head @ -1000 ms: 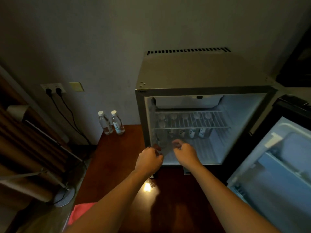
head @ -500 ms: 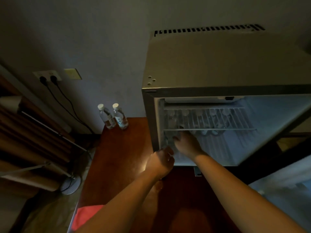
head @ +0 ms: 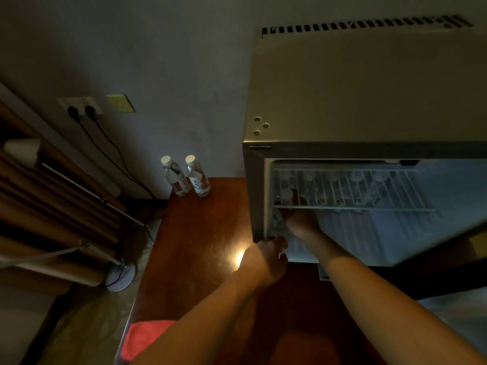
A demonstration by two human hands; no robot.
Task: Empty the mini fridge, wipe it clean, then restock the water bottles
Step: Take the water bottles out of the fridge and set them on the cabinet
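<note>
Both arms reach forward, left hand (head: pixel 266 262) curled, right hand (head: pixel 303 219) farther ahead.

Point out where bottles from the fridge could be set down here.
Bare wooden tabletop lies between the two water bottles by the wall, the fridge and the red cloth. It is crowded at the fridge's lower left corner, where both hands reach among bottles.

I see two bare forearms coming up from the bottom of my view, no sleeves anywhere along them. The left hand (head: pixel 266 259) has no glove, ring or watch that I can make out, and the wrist is bare too. The right hand (head: pixel 303 222) is also ungloved, with a bare wrist and forearm behind it. The dim light hides finer detail.
</note>
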